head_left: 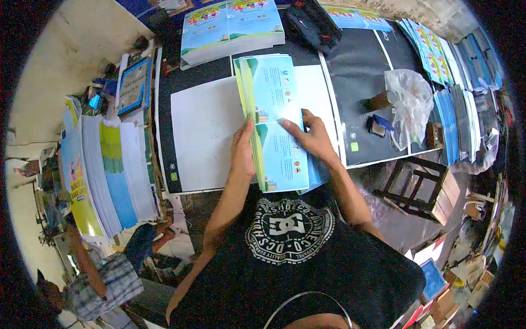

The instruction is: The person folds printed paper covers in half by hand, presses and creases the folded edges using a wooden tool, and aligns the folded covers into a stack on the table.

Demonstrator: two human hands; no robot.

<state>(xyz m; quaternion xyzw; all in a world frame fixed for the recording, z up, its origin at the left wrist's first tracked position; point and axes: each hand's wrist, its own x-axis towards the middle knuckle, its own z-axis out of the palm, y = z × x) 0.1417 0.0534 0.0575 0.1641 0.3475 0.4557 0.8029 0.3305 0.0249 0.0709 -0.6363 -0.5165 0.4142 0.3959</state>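
A narrow stack of printed sheets (276, 104), blue with green edges and small logos, lies between my hands near the table's front edge. My left hand (244, 148) holds its left side, fingers together along the edge. Gripping the right side, my right hand (315, 136) has its thumb on the top sheet and its fingers around the edge, partly hidden. More blue printed sheets (315, 172) show beneath the stack at the lower right. Under it all is a large white sheet (203, 131) on the black table surface (361, 104).
A thick printed stack (233, 33) and a black bag (312, 24) sit at the back. On the right are a plastic bag (408, 104), a small blue box (379, 126) and a wooden stool (419, 189). Tall paper stacks (118, 170) stand left; another person (109, 285) sits lower left.
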